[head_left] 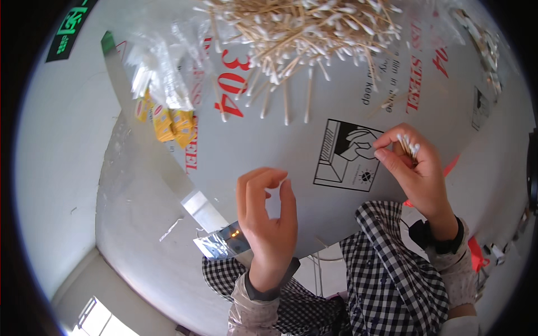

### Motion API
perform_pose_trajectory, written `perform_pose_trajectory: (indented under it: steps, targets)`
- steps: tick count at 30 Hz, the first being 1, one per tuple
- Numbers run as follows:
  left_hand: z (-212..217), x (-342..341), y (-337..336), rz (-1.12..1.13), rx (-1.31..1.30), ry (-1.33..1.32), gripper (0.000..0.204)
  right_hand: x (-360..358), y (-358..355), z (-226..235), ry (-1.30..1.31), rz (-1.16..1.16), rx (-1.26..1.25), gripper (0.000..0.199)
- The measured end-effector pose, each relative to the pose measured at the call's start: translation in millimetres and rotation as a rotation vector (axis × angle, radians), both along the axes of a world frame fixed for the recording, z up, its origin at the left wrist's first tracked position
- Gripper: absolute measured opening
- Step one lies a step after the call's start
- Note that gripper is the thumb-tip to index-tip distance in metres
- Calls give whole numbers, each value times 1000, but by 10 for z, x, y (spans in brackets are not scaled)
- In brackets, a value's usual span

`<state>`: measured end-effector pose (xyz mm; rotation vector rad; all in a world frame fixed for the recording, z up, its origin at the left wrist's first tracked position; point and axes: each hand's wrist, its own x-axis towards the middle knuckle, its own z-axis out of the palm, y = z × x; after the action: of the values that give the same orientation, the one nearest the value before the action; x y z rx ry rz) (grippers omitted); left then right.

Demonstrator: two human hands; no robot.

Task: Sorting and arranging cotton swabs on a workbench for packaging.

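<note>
Nearest, checkered trousers low in frame, forearms rising from the lower edge. Left hand raised over the near edge of the surface, fingers curled, thumb and forefinger tips close together but apart; grip loose, nothing visibly held. Right hand a little farther and to the right, grip closed on a small bundle of cotton swabs, white tips poking up between thumb and fingers; dark wristband at the wrist. Near edge of the surface running diagonally from upper left down to a shiny metal corner just left of the left forearm. Pale floor beyond that edge, open on the left. Between the hands, bare protective film with a black line drawing; open room there, both hands well apart. Farther out, stray swabs lying singly on the film. Far end, big heap of cotton swabs with wooden sticks, spread across the top middle. Left of the heap, clear plastic bags, with yellow packets just below them near the left edge. Right far edge cluttered, items too blurred to tell.
</note>
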<state>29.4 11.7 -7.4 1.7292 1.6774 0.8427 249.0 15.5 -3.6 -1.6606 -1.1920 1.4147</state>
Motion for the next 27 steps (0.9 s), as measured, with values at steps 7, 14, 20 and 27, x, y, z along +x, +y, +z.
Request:
perform_pose_trajectory:
  steps: [7, 14, 20, 27]
  targets:
    - [-138, 160, 736, 21, 139, 155, 12, -218, 143, 119, -19, 89, 61, 7]
    - [-215, 207, 1003, 1, 219, 315, 14, -234, 133, 125, 19, 141, 23, 6]
    - [63, 173, 518, -111, 144, 182, 12, -303, 179, 99, -179, 114, 498, 17]
    - [174, -143, 12, -158, -177, -436, 27, -385, 153, 269, -305, 494, 541, 18]
